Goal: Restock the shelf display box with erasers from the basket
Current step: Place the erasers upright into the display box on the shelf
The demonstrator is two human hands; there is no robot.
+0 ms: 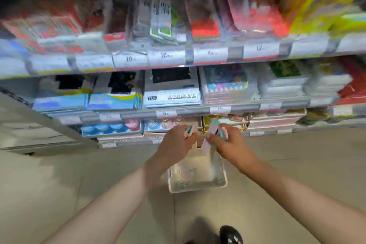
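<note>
both hands reach toward the lowest shelf (126, 140). the left hand (178, 144) has its grip clamped on pastel erasers (188, 130); the right hand (225, 142) pinches more erasers. the white basket (221, 181) sits on the floor below them, a few erasers inside. the display box is too blurred to pick out.

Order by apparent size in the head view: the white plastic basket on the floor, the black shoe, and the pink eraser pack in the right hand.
1. White plastic basket, clearly largest.
2. Black shoe, cut off by the frame edge, so unsure.
3. Pink eraser pack, partly hidden in the right hand; looks similar to the shoe.
</note>
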